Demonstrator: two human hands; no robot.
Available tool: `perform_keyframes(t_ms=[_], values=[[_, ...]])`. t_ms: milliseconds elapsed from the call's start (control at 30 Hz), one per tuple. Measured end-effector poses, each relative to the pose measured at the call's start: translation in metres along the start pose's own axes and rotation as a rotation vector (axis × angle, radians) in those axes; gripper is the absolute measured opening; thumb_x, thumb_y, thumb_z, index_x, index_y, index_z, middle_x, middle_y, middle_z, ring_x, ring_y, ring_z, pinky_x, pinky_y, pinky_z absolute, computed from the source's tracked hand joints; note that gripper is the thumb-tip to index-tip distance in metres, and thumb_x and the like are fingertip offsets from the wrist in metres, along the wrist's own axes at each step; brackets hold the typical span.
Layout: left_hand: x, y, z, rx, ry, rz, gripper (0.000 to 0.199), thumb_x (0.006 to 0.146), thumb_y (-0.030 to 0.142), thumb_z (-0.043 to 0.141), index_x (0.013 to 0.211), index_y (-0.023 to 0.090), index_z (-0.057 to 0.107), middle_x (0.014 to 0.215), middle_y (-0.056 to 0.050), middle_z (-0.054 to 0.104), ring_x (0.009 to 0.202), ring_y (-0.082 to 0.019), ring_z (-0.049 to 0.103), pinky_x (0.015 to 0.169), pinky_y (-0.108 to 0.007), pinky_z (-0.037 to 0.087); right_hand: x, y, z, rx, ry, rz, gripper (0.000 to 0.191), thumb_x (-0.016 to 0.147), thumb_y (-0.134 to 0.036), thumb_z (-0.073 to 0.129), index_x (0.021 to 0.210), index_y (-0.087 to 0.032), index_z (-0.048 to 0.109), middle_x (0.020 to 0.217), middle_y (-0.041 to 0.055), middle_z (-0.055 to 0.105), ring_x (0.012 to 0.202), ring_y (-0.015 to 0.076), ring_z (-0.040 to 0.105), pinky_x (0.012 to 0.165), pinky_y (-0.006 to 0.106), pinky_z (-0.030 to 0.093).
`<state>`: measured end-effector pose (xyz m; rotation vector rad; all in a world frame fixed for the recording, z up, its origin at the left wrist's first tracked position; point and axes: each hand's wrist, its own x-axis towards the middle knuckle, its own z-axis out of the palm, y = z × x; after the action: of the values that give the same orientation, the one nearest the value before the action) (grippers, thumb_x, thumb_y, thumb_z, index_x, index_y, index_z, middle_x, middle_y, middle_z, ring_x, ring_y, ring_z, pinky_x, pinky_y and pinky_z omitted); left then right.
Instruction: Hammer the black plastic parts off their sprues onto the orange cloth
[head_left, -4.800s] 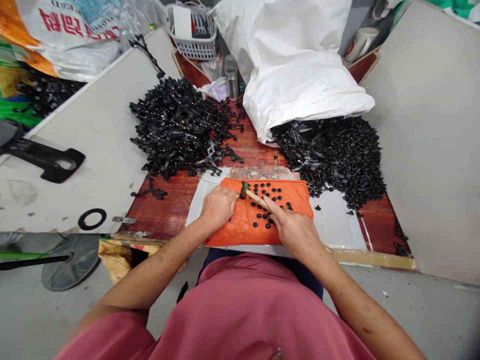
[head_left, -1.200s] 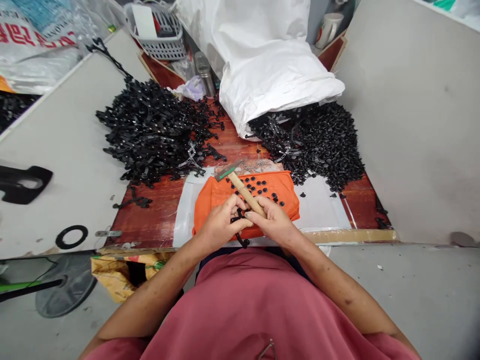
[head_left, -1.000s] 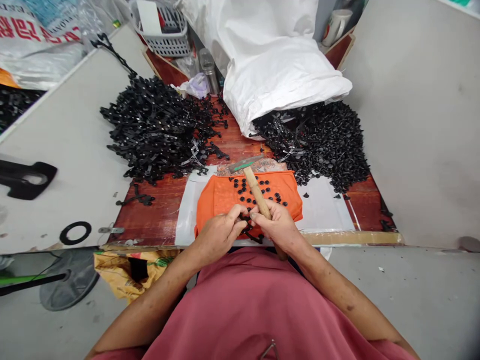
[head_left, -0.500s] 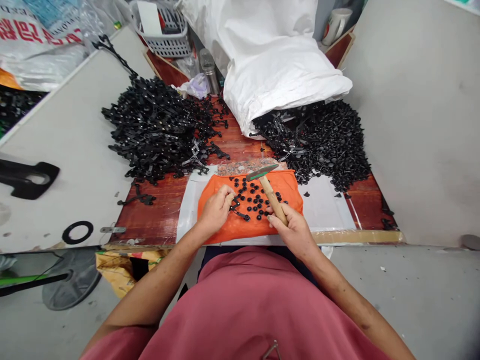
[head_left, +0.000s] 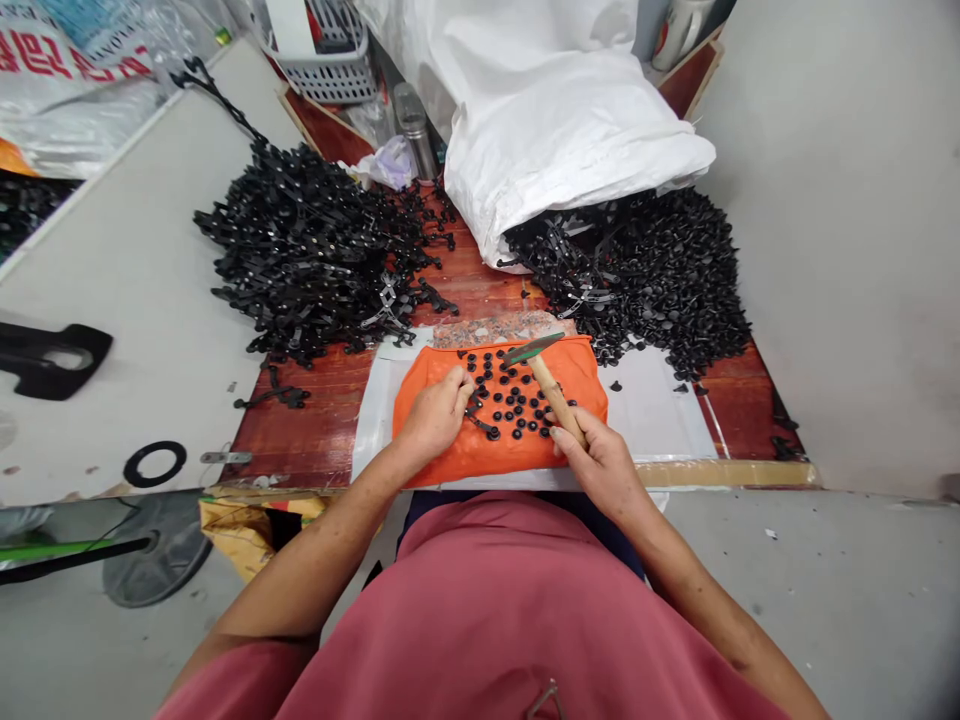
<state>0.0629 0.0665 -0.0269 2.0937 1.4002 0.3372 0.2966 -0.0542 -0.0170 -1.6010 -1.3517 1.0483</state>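
Note:
My left hand (head_left: 437,412) is closed on a small black jointed plastic linkage (head_left: 480,424), whose lower end lies by the buttons; the gripped part is hidden by my fingers. In my right hand (head_left: 600,455) is a hammer (head_left: 551,390) with a wooden handle and a greenish metal head, held tilted above the cloth. Beneath both hands spreads an orange cloth (head_left: 450,462). Many small round black buttons (head_left: 517,400) lie on it in loose rows between my hands.
Black linkages (head_left: 300,250) are heaped at the left. A white sack (head_left: 555,110) lies open at the back, with a pile of small black studs (head_left: 667,280) at its mouth. Behind are a grey basket (head_left: 330,75), a metal flask (head_left: 416,130) and a mug (head_left: 679,35).
The hammer and my right hand have shifted slightly right. My left hand has turned a little, covering more of the linkage. The whole view has also moved slightly.

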Motion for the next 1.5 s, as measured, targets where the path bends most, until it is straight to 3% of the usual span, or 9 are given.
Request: perform_keyframes(t_ms=[100, 233, 400, 600, 800, 967, 1167, 1333, 1500], values=[[0.001, 0.002, -0.003, 0.017, -0.034, 0.014, 0.017, 0.101, 0.031, 0.037, 0.096, 0.023, 0.051, 0.082, -0.003, 0.063, 0.076, -0.021, 0.061, 0.071, -0.031, 0.04, -0.002, -0.001, -0.005, -0.089, -0.028, -0.039, 0.024, 0.102, -0.037, 0.046, 0.087, -0.022, 0.058, 0.073, -0.0031, 0.056, 0.067, 0.0149, 0.052, 0.065, 0.026, 0.038], [0.003, 0.002, -0.005, -0.025, -0.017, 0.026, 0.019, 0.101, 0.032, 0.036, 0.094, 0.023, 0.051, 0.081, -0.002, 0.062, 0.076, -0.02, 0.061, 0.072, -0.03, 0.041, -0.005, 0.002, -0.009, -0.187, -0.035, -0.039, 0.021, 0.103, -0.036, 0.046, 0.102, -0.023, 0.062, 0.076, -0.0033, 0.057, 0.069, 0.0154, 0.054, 0.066, 0.026, 0.038], [0.003, 0.001, -0.006, -0.053, -0.005, 0.057, 0.018, 0.101, 0.031, 0.038, 0.094, 0.022, 0.052, 0.083, -0.002, 0.063, 0.077, -0.018, 0.061, 0.073, -0.028, 0.043, -0.004, 0.004, -0.008, -0.207, -0.036, -0.034, 0.021, 0.103, -0.037, 0.046, 0.101, -0.023, 0.062, 0.075, -0.0034, 0.057, 0.067, 0.0151, 0.055, 0.065, 0.026, 0.039], [0.0, 0.006, -0.007, 0.126, -0.047, -0.006, 0.02, 0.104, 0.031, 0.036, 0.099, 0.022, 0.054, 0.082, -0.003, 0.066, 0.078, -0.021, 0.065, 0.072, -0.028, 0.042, -0.003, 0.004, -0.005, -0.276, -0.034, -0.064, 0.024, 0.104, -0.035, 0.045, 0.108, -0.022, 0.065, 0.08, -0.0011, 0.064, 0.072, 0.0167, 0.06, 0.065, 0.026, 0.041], [-0.003, 0.016, -0.006, 0.362, -0.131, -0.095, 0.028, 0.106, 0.03, 0.032, 0.119, 0.019, 0.055, 0.091, -0.01, 0.074, 0.085, -0.027, 0.071, 0.071, -0.031, 0.044, -0.004, -0.002, -0.009, -0.456, -0.084, -0.054, 0.037, 0.106, -0.035, 0.043, 0.133, -0.023, 0.064, 0.103, 0.0058, 0.077, 0.088, 0.024, 0.072, 0.074, 0.033, 0.053], [-0.001, 0.019, -0.009, 0.455, -0.172, -0.116, 0.033, 0.107, 0.033, 0.029, 0.124, 0.017, 0.053, 0.093, -0.012, 0.076, 0.088, -0.03, 0.073, 0.07, -0.033, 0.045, -0.007, -0.011, -0.011, -0.484, -0.033, -0.177, 0.052, 0.107, -0.03, 0.041, 0.159, -0.032, 0.041, 0.139, 0.0058, 0.068, 0.115, 0.0234, 0.071, 0.097, 0.037, 0.057], [0.001, 0.018, -0.008, 0.436, -0.167, -0.117, 0.03, 0.107, 0.032, 0.028, 0.122, 0.018, 0.051, 0.092, -0.01, 0.075, 0.085, -0.028, 0.073, 0.071, -0.032, 0.046, -0.005, -0.017, -0.004, -0.663, -0.068, -0.199, 0.056, 0.106, -0.025, 0.04, 0.161, -0.035, 0.037, 0.117, 0.0063, 0.077, 0.102, 0.0237, 0.074, 0.084, 0.035, 0.061], [0.0, 0.012, -0.004, 0.416, -0.133, -0.095, 0.029, 0.106, 0.034, 0.031, 0.12, 0.02, 0.052, 0.086, -0.009, 0.072, 0.08, -0.026, 0.072, 0.067, -0.03, 0.044, -0.005, -0.021, -0.004, -0.712, -0.042, -0.218, 0.056, 0.107, -0.028, 0.037, 0.163, -0.033, 0.034, 0.114, 0.0099, 0.076, 0.092, 0.0242, 0.075, 0.078, 0.035, 0.061], [0.001, 0.013, -0.004, 0.417, -0.127, -0.109, 0.028, 0.105, 0.034, 0.032, 0.116, 0.02, 0.053, 0.084, -0.011, 0.073, 0.076, -0.027, 0.071, 0.064, -0.03, 0.042, -0.003, -0.026, -0.002, -0.842, -0.123, -0.152, 0.061, 0.104, -0.023, 0.039, 0.162, -0.036, 0.035, 0.097, 0.0082, 0.076, 0.078, 0.0251, 0.074, 0.069, 0.035, 0.06]])
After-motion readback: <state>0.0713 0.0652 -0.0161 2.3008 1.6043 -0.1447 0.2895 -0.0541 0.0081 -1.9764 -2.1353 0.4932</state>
